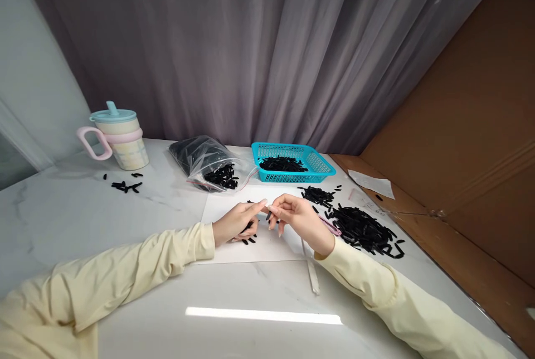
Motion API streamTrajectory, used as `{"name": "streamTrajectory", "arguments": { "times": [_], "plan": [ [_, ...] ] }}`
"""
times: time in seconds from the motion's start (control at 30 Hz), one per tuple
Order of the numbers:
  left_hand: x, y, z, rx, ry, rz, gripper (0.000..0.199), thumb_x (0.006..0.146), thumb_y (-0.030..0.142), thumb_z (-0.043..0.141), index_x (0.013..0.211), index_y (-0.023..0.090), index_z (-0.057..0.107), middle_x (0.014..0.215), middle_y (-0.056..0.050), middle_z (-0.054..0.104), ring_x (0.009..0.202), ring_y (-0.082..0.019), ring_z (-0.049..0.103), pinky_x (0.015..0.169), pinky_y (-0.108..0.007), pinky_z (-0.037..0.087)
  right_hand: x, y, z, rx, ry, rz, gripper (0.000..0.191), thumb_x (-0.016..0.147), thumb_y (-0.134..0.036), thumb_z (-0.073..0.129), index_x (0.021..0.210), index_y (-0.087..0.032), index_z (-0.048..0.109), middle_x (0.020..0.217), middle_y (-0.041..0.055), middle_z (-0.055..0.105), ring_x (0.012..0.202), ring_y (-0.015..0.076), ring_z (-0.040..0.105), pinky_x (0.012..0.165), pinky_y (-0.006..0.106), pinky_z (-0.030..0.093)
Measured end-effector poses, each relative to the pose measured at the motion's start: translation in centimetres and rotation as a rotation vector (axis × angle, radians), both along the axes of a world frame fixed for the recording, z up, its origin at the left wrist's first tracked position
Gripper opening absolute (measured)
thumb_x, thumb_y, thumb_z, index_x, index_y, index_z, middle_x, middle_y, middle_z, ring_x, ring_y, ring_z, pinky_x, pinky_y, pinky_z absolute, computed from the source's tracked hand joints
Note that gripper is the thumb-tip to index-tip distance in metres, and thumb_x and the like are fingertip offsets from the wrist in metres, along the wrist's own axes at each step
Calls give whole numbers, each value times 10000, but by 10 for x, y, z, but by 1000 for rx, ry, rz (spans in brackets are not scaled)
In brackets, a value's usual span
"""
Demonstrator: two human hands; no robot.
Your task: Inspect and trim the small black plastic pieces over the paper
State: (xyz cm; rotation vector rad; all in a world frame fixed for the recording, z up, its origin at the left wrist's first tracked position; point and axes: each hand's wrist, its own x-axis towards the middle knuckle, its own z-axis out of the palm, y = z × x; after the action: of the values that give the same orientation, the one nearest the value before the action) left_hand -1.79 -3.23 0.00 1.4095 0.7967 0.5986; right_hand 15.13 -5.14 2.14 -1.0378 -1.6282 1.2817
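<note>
My left hand (239, 222) is over the white sheet (259, 253), index finger stretched toward my right hand, the other fingers curled around small black pieces. My right hand (301, 219) pinches something small and pale between thumb and index finger, meeting the left fingertip; a black piece (268, 216) shows just below that pinch. More black pieces lie on the sheet under my left hand. Right of my right hand is a large heap of black pieces (361, 229), with a smaller heap (317, 195) behind it. A pink tool (331, 226) lies partly hidden behind my right wrist.
Behind the hands are a clear bag (200, 161) of black pieces and a blue basket (292, 176) holding more. A lidded cup (130, 150) stands at the back left, near several loose pieces (126, 187). A white strip (312, 276) lies near my right sleeve. Cardboard (455, 180) borders the right.
</note>
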Motion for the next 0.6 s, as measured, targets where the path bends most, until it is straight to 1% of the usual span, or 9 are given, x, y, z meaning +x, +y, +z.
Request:
{"name": "streamTrajectory", "arguments": {
  "times": [0.13,0.2,0.3,0.4,0.47,0.53,0.6],
  "plan": [
    [0,-4,0,70,10,3,468,804,479,495,1066,99,572,343,121,297,294,-45,178,301,-159,156,11,-13,-2,-142,89,-46,313,734,-414,670,734,-142,515,617,44,649,527,119,611,506,237,513],
    [-1,-6,-1,179,56,6,475,786,415,544,1132,89,567,365,125,276,343,-48,185,345,-166,173,16,-21,-4,-256,169,-80,290,717,-362,704,781,-136,535,654,61,676,576,125,640,563,234,532],
    [-3,-9,-4,420,121,-10,464,765,339,581,1153,83,587,419,116,256,421,-57,195,408,-177,204,21,-29,-7,-405,300,-144,274,681,-280,748,814,-133,559,674,61,692,616,122,660,620,213,544],
    [-4,-11,-9,659,115,-47,444,766,283,586,1150,61,601,446,109,247,450,-63,198,440,-181,236,19,-32,-10,-439,346,-170,243,676,-256,752,776,-126,573,644,52,685,582,112,655,608,193,546],
    [-5,-11,-12,788,101,-40,414,787,262,563,1140,50,611,453,103,248,449,-64,199,436,-178,244,16,-32,-11,-444,358,-176,241,670,-255,755,754,-122,574,628,49,679,556,109,647,578,184,542],
    [-5,-11,-14,868,92,-18,382,811,251,536,1115,40,629,460,94,249,446,-66,200,422,-175,246,14,-33,-12,-441,373,-181,240,666,-257,756,738,-120,572,612,39,669,517,98,626,531,174,529],
    [-4,-10,-15,906,91,-6,372,830,247,515,1101,22,635,468,86,249,444,-67,206,411,-171,252,13,-33,-12,-437,394,-176,232,668,-252,752,734,-118,575,604,27,658,483,83,598,489,165,510]
  ]
}}
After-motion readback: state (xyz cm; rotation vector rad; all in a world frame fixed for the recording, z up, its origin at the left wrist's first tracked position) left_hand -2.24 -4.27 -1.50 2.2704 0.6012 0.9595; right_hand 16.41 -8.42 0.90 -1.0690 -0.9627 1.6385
